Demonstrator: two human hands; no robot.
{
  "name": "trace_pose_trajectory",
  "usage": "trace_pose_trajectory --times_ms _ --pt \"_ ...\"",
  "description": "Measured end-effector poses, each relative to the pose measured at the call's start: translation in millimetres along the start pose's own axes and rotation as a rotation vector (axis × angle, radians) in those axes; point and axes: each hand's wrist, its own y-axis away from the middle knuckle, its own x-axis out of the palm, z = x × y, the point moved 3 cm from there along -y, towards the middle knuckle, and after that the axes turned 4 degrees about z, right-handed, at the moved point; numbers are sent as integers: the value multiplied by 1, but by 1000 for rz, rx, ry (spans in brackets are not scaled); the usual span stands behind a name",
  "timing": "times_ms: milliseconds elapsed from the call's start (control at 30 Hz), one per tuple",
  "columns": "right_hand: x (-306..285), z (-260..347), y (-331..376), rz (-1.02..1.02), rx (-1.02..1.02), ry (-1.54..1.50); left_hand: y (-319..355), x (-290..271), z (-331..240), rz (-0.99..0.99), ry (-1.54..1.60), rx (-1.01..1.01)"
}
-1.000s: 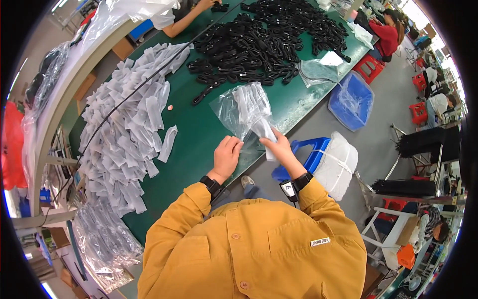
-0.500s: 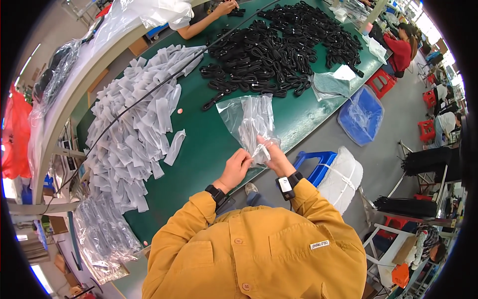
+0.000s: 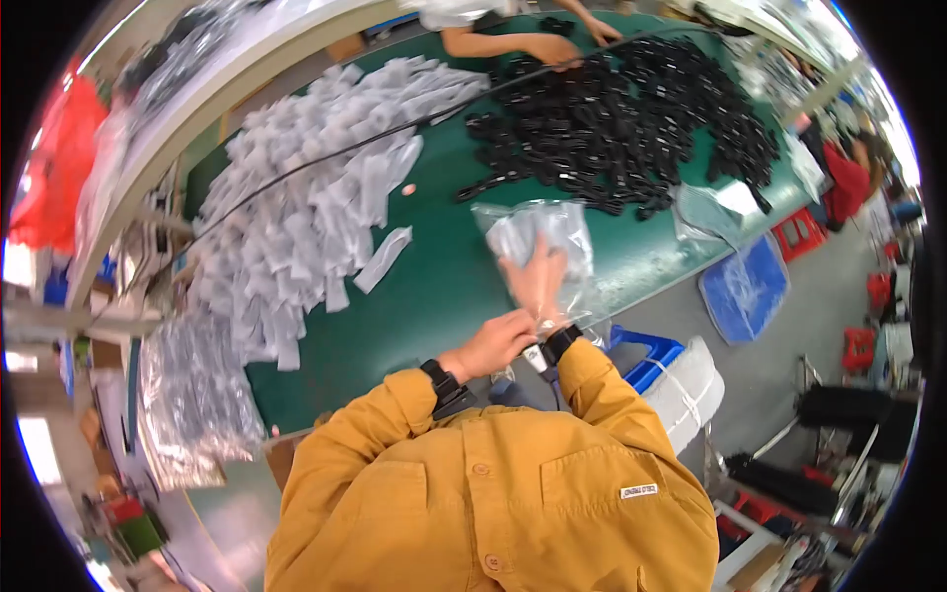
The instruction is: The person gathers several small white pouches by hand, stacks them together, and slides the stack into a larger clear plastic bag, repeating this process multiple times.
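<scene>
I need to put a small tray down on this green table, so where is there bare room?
Bare green table top lies between the heap of white paper strips and the clear plastic bag that both hands work on. The far side is crowded by the pile of black plastic parts.

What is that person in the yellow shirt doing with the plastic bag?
The person has the right hand pushed into a clear plastic bag on the green table, while the left hand holds the bag's open end. A heap of black parts lies beyond the bag, and a pile of small white bags is to the left. Another person's hand reaches the black heap from the far side.
</scene>
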Motion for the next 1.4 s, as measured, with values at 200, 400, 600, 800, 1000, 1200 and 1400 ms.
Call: trace_pose_trajectory --times_ms 200,400,600,800,1000,1200,1400 --pt "12 -31 31 -187 -404 255 11 -17 8 -96 13 -161" --pt "26 -40 -7 -202 -420 746 16 3 7 95 203 -298" --pt "-19 -55 25 84 -570 283 50 -74 43 -359 -658 -178" --pt "-117 23 77 1008 -395 294 141 -164 146 -602 -784 -514" --pt "-67 159 35 582 -525 -267 156 -186 127 -731 -456 -409" --pt "120 252 -30 296 -946 -79 172 -211 35 -704 -358 -356" --pt "209 272 -40 169 -1129 359 189 -177 66 -490 -5 -490"
